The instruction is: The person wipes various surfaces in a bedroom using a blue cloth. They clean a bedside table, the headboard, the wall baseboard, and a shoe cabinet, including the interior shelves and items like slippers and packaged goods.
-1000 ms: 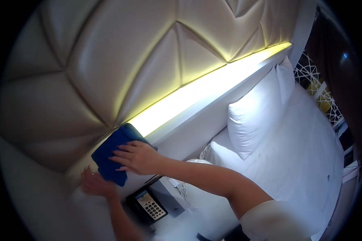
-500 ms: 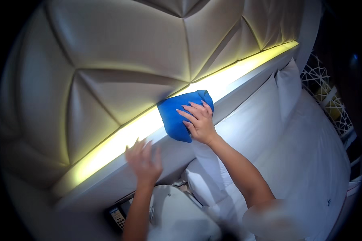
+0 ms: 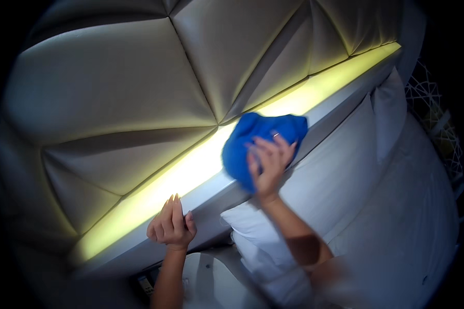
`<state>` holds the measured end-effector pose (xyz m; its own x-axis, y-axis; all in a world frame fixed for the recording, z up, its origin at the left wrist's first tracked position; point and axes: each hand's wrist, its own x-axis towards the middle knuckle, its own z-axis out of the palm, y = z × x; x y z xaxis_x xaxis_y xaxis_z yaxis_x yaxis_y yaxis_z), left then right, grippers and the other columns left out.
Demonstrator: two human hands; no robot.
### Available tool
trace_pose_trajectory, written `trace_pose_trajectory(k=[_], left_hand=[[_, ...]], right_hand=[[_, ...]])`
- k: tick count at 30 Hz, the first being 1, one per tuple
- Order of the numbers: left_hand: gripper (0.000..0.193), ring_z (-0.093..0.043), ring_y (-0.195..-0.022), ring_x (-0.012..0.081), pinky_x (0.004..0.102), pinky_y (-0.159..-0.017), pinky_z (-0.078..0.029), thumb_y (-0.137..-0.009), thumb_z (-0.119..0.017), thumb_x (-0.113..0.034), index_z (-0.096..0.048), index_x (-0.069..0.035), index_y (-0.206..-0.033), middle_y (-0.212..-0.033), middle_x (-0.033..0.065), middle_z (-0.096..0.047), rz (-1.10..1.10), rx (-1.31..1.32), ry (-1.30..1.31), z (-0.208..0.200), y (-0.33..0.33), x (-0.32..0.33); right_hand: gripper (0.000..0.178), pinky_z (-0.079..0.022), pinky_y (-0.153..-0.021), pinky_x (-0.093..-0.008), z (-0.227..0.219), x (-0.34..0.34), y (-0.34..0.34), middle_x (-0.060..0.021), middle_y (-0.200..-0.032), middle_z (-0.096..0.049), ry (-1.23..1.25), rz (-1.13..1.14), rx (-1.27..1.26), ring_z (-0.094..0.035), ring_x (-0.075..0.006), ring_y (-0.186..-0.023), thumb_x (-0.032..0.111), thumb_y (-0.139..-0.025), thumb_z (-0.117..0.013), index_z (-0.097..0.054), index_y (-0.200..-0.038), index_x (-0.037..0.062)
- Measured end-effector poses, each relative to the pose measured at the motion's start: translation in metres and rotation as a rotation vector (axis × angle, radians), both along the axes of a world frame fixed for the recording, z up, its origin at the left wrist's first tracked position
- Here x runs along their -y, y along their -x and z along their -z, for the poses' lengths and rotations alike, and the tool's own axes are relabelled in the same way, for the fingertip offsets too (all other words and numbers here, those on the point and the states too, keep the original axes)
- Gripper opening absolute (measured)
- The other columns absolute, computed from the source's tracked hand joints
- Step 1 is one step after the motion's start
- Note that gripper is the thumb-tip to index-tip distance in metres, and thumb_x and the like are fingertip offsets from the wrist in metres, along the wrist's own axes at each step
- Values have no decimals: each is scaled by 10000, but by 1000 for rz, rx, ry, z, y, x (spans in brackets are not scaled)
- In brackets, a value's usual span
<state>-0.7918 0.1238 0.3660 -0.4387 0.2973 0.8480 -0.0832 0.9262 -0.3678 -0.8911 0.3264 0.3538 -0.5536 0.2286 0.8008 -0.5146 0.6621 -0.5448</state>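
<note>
My right hand (image 3: 269, 170) lies on a blue cloth (image 3: 238, 149), fingers bent over it, holding it against the glowing ledge (image 3: 183, 172). The cloth is crumpled and a little blurred, and it covers part of the yellow-white light strip and the ledge's front edge. A ring shows on one finger. Lower to the left, my left hand (image 3: 172, 225) is at the near edge of the ledge, with nothing in it. Two of its fingers are stretched out, the thumb stands apart, and the others curl in.
A padded headboard (image 3: 118, 82) rises behind the ledge. White pillows (image 3: 330, 154) and a white bed lie to the right. Below my hands is a pale, rounded surface (image 3: 216, 283), with a dark object beside it. A white lattice (image 3: 433, 98) stands at the far right.
My right hand and the blue cloth have shifted right along the ledge, and the cloth is more bunched. My left hand has come lower, its fingers partly curled. The view has moved too.
</note>
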Motion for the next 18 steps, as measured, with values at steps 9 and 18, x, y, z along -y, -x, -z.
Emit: trace_pose_trajectory(k=[9, 18], left_hand=[[337, -549, -772, 141, 293, -767, -311, -925, -332, -299, -596, -97, -983, -947, 21, -633, -6, 46, 14, -1, -1, -2], [370, -555, -755, 80, 247, -719, -310, -929, -301, -304, -621, -118, -941, -895, -31, -640, -26, -21, 31, -6, 1, -10]], right_hand=[[338, -91, -1026, -440, 29, 24, -14, -13, -1123, -524, -169, -159, -234, -416, -198, -1131, 343, -838, -424, -579, -1096, 189], [615, -120, -1063, -518, 54, -31, 42, -106, -1398, -234, 429, 197, 0, -184, -318, -1301, 478, -877, -413, -234, -1359, 141]])
